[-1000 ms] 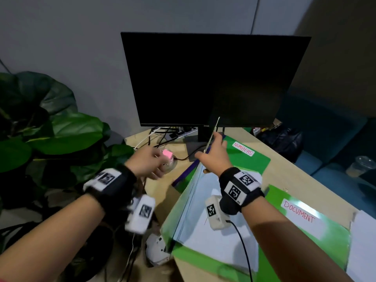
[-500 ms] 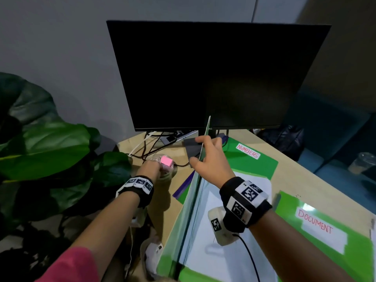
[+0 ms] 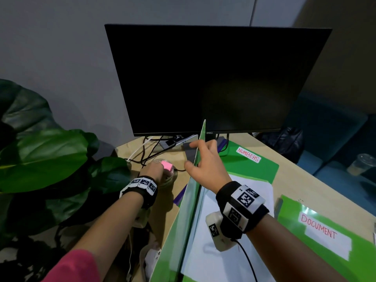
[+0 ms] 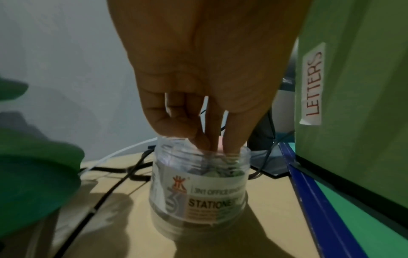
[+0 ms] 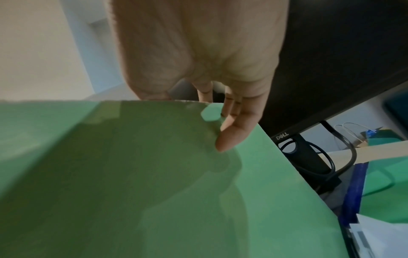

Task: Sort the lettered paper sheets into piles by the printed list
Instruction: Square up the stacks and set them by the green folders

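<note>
Green folder cover [image 3: 183, 216] stands raised over white sheets [image 3: 205, 241] on the worktop [image 3: 284, 159], pinched at its top edge by the right hand [image 3: 205, 161]. The left hand [image 4: 205, 73] dips gathered fingers [image 4: 232, 141] into a clear jar [image 4: 198, 188]; what they hold, I cannot tell.

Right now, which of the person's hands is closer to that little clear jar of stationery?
Left. The left hand has its fingertips dipped into the open stationery jar. The right hand is off to the jar's right, holding up the green folder cover.
</note>
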`<state>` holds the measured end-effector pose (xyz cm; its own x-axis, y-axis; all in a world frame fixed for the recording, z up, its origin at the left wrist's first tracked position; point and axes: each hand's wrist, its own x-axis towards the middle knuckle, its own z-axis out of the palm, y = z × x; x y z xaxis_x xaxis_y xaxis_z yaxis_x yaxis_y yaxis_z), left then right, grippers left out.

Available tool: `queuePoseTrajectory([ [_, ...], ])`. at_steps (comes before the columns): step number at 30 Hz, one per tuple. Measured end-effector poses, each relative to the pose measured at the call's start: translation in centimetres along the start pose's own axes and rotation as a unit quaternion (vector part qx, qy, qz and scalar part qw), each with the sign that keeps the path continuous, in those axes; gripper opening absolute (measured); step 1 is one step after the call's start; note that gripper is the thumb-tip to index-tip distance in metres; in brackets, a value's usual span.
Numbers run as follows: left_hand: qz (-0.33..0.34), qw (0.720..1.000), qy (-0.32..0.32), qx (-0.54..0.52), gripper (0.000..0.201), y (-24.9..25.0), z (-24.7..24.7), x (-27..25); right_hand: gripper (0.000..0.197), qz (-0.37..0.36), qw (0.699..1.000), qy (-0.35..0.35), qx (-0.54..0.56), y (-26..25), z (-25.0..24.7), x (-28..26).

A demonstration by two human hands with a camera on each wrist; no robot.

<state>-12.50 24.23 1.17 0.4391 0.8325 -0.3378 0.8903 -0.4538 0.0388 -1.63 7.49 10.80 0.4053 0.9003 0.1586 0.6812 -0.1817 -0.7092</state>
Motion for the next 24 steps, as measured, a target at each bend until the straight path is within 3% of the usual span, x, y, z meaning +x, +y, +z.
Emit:
queuePoseTrajectory([
  [6, -0.01, 1.0, -0.001, 0.021, 0.024, 0.4, -0.6, 0.0, 0.047, 0.003, 1.0, 0.008, -0.001, -0.3, 0.4, 0.1],
  [13, -0.018, 0.998, -0.046, 0.032, 0.031, 0.8, -1.5, -0.2, 0.049, 0.003, 1.0, 0.004, -0.005, -0.4, 0.3, 0.1],
  [16, -0.002, 0.999, -0.036, 0.029, 0.033, 0.9, -1.2, -0.4, 0.049, 0.002, 1.0, 0.007, -0.01, -0.4, 0.3, 0.0],
  [19, -0.02, 0.996, -0.084, 0.007, 0.037, 1.5, -2.3, -0.8, 0.049, 0.003, 1.0, 0.01, -0.01, -0.3, 0.4, 0.1],
  [21, -0.016, 0.997, -0.068, 0.028, 0.033, 1.6, -2.3, -0.8, 0.048, 0.007, 1.0, 0.011, -0.009, -0.2, 0.5, 0.1],
  [24, 0.005, 0.998, 0.031, 0.049, 0.027, 0.8, -1.0, -1.0, 0.047, 0.006, 1.0, 0.011, -0.006, -0.1, 0.5, 0.2],
])
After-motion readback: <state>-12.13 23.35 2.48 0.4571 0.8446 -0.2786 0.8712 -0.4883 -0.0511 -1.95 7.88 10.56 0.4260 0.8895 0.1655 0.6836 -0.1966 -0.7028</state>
